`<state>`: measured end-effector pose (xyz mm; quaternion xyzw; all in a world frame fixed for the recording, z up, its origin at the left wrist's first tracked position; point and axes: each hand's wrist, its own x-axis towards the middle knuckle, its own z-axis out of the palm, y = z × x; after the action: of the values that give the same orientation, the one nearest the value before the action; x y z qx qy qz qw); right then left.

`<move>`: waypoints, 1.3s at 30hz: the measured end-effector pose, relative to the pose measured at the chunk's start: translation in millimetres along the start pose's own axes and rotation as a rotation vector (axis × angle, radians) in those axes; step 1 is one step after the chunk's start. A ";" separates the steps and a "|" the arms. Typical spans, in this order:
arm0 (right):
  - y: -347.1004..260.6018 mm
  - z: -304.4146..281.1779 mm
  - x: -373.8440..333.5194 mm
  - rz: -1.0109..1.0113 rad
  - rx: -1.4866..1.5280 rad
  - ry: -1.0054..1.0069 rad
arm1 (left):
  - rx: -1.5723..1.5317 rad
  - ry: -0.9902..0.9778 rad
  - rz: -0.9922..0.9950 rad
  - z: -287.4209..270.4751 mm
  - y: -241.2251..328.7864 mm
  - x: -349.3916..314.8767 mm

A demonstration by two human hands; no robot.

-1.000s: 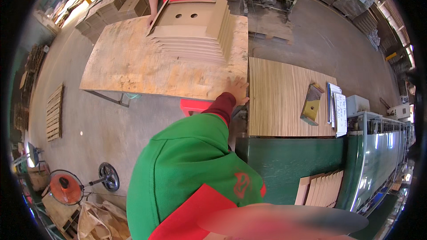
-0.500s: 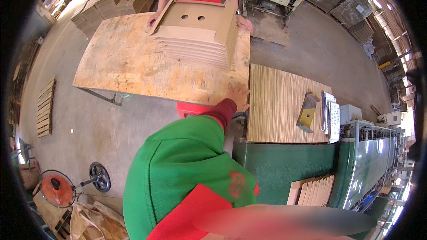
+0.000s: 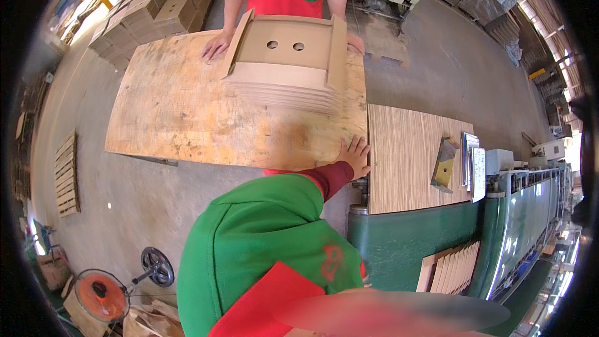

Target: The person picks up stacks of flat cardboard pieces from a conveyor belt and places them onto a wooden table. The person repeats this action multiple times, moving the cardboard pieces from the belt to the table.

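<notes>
My left hand, in a maroon cuff and green sleeve, rests palm down with fingers spread at the near right corner of a worn wooden table. It holds nothing. No hand of mine shows on the right; a smeared patch covers part of the lower edge. Farther along the same tabletop lies a stack of brown cardboard pieces, the top one with raised side flaps and two round holes. Across the table stands a co-worker, with one hand on the wood beside the stack and the other at its right side.
To my right, a striped wood-grain board carries a metal block and some papers. Green machinery adjoins it, with cardboard sheets alongside. An orange fan and a pallet are on the left. Cartons stand behind.
The whole view has shifted, so table and stack appear lower and farther right. My left hand stays spread on the table corner. The co-worker's hand left of the stack now lies flatter on the wood.
</notes>
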<state>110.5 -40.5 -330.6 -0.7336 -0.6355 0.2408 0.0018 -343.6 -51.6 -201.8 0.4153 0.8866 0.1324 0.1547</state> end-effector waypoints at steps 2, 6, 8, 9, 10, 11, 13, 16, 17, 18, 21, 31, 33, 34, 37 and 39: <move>-10.3 7.0 -9.6 -0.018 0.007 0.009 | -0.006 -0.001 0.016 -0.4 -2.3 0.8; -30.2 19.9 -26.6 -0.058 0.016 0.026 | -0.025 0.022 0.054 2.2 -7.7 2.5; -39.5 26.4 -34.2 -0.079 0.016 0.034 | -0.090 -0.004 0.100 4.7 -11.5 2.8; -43.8 29.9 -37.5 -0.090 0.015 0.039 | -0.126 -0.005 0.131 5.9 -14.1 2.4; -48.5 33.3 -40.2 -0.103 0.016 0.042 | -0.143 0.015 0.158 6.8 -18.1 1.7; -52.2 36.2 -42.8 -0.118 0.017 0.048 | -0.197 -0.006 0.205 7.3 -23.0 0.1; -59.2 43.1 -47.1 -0.147 0.019 0.056 | -0.223 0.002 0.334 6.4 -38.9 -6.3; -65.1 51.8 -50.6 -0.198 0.011 0.067 | -0.142 -0.039 0.425 -2.6 -74.7 -16.9; -65.8 55.2 -51.2 -0.217 0.008 0.071 | -0.049 -0.071 0.419 -7.2 -88.3 -21.1; -66.1 58.1 -50.5 -0.232 0.005 0.078 | 0.057 -0.103 0.413 -12.4 -101.1 -24.0; -61.1 68.0 -46.6 -0.275 -0.003 0.092 | 0.098 -0.157 0.375 -24.8 -120.7 -27.3; -36.2 66.4 -42.1 -0.345 -0.022 0.111 | 0.073 -0.236 0.380 -43.0 -119.4 -25.6; -47.9 62.3 -44.8 -0.369 -0.088 0.101 | 0.058 -0.225 0.379 -44.9 -120.4 -25.3; -54.7 62.3 -46.3 -0.360 -0.096 0.110 | 0.047 -0.209 0.378 -44.9 -120.7 -25.2; -64.6 65.2 -44.7 -0.339 -0.099 0.134 | 0.021 -0.193 0.364 -42.3 -119.9 -25.5; -57.0 71.2 -41.0 -0.320 -0.088 0.167 | 0.011 -0.188 0.353 -40.5 -118.9 -25.3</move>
<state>28.9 -89.4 -361.6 -0.6401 -0.7515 0.1479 0.0609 -426.5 -149.3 -203.7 0.5756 0.7824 0.1134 0.2092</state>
